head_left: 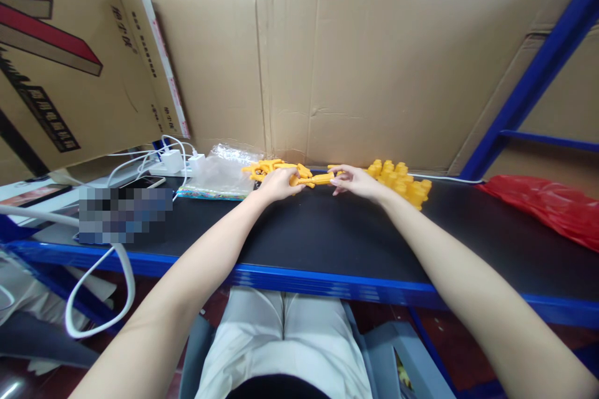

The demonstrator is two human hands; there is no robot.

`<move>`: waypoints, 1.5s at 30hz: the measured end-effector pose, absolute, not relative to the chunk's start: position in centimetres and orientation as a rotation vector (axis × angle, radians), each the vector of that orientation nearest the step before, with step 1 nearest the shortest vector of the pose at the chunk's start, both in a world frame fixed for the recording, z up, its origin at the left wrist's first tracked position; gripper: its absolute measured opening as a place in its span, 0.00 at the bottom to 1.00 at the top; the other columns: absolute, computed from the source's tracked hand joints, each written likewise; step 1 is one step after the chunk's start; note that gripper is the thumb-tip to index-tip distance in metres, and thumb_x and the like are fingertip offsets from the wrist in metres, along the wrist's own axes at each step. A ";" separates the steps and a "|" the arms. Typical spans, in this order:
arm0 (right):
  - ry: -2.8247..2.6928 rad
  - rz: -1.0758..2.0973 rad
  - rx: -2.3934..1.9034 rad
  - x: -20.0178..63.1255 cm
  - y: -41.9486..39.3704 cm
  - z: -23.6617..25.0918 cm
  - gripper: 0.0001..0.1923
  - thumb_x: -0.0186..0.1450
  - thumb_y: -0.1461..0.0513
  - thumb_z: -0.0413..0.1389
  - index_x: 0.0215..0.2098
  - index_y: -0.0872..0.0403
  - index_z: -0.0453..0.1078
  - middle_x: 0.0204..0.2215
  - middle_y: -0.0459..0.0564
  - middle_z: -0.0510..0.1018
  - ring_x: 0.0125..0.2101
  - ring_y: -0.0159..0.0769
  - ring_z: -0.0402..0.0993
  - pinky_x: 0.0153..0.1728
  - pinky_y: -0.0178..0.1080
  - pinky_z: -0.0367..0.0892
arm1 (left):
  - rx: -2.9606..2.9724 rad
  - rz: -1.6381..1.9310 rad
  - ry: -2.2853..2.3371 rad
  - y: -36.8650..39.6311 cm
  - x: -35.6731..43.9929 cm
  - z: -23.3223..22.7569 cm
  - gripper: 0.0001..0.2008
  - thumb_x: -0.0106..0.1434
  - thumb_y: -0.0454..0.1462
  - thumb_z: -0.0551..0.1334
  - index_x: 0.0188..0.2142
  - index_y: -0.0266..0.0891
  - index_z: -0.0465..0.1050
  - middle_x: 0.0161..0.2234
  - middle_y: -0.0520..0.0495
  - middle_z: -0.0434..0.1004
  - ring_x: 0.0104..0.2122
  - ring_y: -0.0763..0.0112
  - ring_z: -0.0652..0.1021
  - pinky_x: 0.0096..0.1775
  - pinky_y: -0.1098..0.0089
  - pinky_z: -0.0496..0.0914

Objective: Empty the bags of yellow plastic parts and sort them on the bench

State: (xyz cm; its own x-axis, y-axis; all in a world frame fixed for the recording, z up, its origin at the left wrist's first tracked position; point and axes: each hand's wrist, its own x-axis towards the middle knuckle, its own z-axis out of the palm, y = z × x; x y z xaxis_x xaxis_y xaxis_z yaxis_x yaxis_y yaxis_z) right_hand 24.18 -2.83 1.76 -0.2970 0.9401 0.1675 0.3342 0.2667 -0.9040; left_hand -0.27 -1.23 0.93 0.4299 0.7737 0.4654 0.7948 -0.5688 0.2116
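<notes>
Cardboard sheets (355,62) wall the back of a black table (327,237) edged in blue. Near the middle of its far edge, a yellow plastic piece (314,180) lies between both hands. The left hand (277,184) is curled over one end, fingers closed on it; the right hand (353,181) pinches the other end with its fingertips. More yellow parts (264,168) lie just behind the left hand, and a heap of yellow blocks (403,182) sits beside the right wrist. A clear plastic bag (219,171) lies further left, then white chargers (172,161) with cables. A red bag (552,206) rests at the right edge.
</notes>
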 end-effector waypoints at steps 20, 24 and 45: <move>-1.736 1.031 -1.205 23.9 -2.9 1.3 0.18 0.60 0.57 0.60 0.46 0.57 0.68 0.31 0.52 0.79 0.23 0.30 0.75 0.34 0.40 0.75 | -2.613 -0.830 -1.412 -1.0 -0.4 0.6 0.17 0.56 0.48 0.61 0.41 0.40 0.73 0.32 0.45 0.77 0.36 0.62 0.76 0.36 0.67 0.67; -1.729 1.035 -1.211 23.8 -2.9 1.3 0.18 0.60 0.57 0.60 0.46 0.57 0.68 0.30 0.52 0.79 0.23 0.30 0.75 0.34 0.39 0.75 | -2.614 -0.828 -1.404 -1.0 -0.4 0.6 0.18 0.57 0.49 0.61 0.41 0.39 0.72 0.32 0.45 0.77 0.37 0.61 0.76 0.36 0.67 0.67; -1.710 -0.163 -1.342 28.1 -0.1 0.5 0.17 0.58 0.58 0.57 0.45 0.53 0.65 0.39 0.53 0.74 0.26 0.33 0.69 0.36 0.43 0.67 | -2.700 -0.602 -1.321 -0.3 -0.6 -0.6 0.18 0.58 0.42 0.59 0.46 0.36 0.71 0.47 0.39 0.70 0.48 0.57 0.71 0.51 0.59 0.65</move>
